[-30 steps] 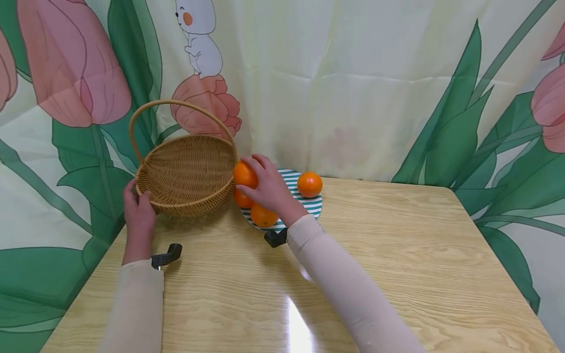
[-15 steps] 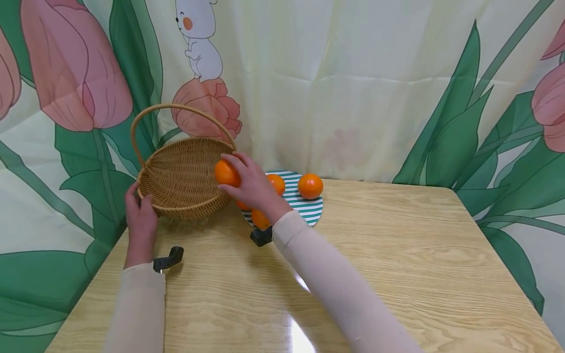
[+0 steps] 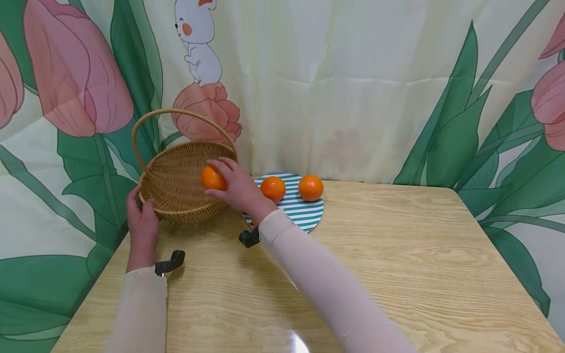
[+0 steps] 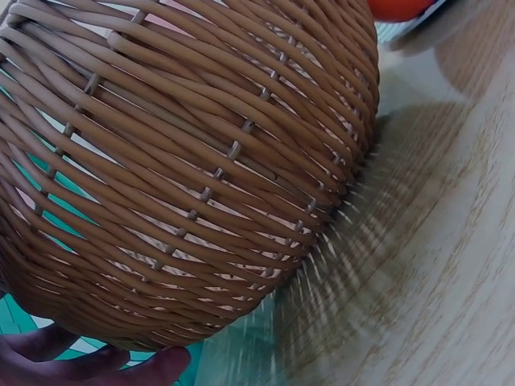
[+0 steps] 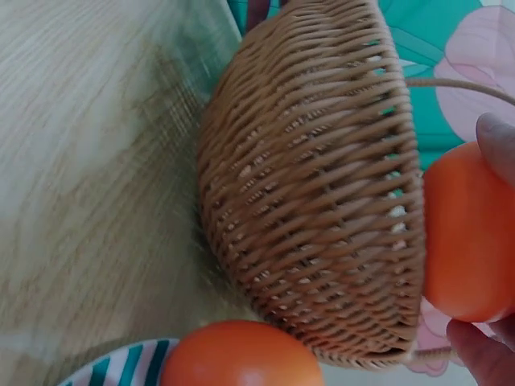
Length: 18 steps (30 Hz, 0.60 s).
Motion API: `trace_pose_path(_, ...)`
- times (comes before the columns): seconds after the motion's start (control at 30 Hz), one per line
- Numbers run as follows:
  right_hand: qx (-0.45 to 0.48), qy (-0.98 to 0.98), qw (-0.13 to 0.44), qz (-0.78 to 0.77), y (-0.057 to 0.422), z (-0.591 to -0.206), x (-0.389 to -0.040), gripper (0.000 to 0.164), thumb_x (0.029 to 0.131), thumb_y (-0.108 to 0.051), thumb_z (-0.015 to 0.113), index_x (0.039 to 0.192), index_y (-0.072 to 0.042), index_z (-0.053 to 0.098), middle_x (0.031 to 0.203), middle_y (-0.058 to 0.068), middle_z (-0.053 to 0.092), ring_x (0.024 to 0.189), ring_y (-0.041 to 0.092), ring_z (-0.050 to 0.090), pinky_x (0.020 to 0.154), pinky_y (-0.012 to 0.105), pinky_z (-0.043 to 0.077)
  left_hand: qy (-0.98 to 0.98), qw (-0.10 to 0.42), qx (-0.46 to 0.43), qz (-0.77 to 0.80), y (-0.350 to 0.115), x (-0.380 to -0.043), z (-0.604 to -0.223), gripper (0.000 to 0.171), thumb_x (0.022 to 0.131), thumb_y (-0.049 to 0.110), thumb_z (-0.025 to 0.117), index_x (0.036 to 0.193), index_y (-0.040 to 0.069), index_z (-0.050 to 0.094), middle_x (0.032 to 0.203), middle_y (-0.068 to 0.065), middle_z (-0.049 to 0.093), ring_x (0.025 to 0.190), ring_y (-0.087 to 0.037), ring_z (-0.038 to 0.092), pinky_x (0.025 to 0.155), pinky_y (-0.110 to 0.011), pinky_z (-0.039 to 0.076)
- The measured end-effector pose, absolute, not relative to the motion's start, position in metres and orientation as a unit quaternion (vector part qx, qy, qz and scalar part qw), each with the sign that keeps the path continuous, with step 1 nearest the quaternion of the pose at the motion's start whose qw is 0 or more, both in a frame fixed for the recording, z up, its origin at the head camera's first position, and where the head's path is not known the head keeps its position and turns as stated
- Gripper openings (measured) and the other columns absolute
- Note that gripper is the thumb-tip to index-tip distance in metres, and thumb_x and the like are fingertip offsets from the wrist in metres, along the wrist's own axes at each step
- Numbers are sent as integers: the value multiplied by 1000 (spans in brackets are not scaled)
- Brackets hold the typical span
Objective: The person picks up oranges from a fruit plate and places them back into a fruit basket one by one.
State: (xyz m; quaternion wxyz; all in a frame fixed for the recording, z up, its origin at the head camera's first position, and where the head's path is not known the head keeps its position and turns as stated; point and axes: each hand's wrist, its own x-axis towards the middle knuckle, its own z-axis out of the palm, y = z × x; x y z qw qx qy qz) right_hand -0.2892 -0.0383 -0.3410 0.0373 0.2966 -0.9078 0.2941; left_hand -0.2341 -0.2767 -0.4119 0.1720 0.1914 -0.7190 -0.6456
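Observation:
A wicker basket (image 3: pixel 176 169) with a tall arched handle stands at the left of the table. My left hand (image 3: pixel 143 223) grips its rim on the near left side; in the left wrist view, fingertips (image 4: pixel 165 366) show at the woven wall. My right hand (image 3: pixel 242 189) holds an orange (image 3: pixel 214 178) between thumb and fingers, over the right part of the basket's opening. In the right wrist view the held orange (image 5: pixel 467 237) overlaps the rim. Right of the basket, a green-and-white striped plate (image 3: pixel 304 215) bears more oranges (image 3: pixel 272 189), partly hidden behind my right hand and wrist.
One orange (image 3: pixel 311 188) lies at the plate's right edge. The wooden table (image 3: pixel 397 255) stretches to the right and toward me. Behind it hangs a curtain (image 3: pixel 353 98) printed with tulips and a white animal. A black wrist-camera mount (image 3: pixel 249 238) juts out under my right wrist.
My right hand has carried the orange left from above the plate to over the basket's opening, uncovering another orange on the plate. My left hand keeps its grip on the basket rim.

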Motion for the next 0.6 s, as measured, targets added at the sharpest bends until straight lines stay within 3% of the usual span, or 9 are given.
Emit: trace_pose_path(0.6,324,-917,11,233,-58,-353,-288,69,90,-53,59,150,-30,32,153,5,31,124,24,51,102,34,47,-717,196,192,-640,-278,-236,-418,49,103,27,30,150,37,21,160,-2,23,142,-27,32,113,-46,34)
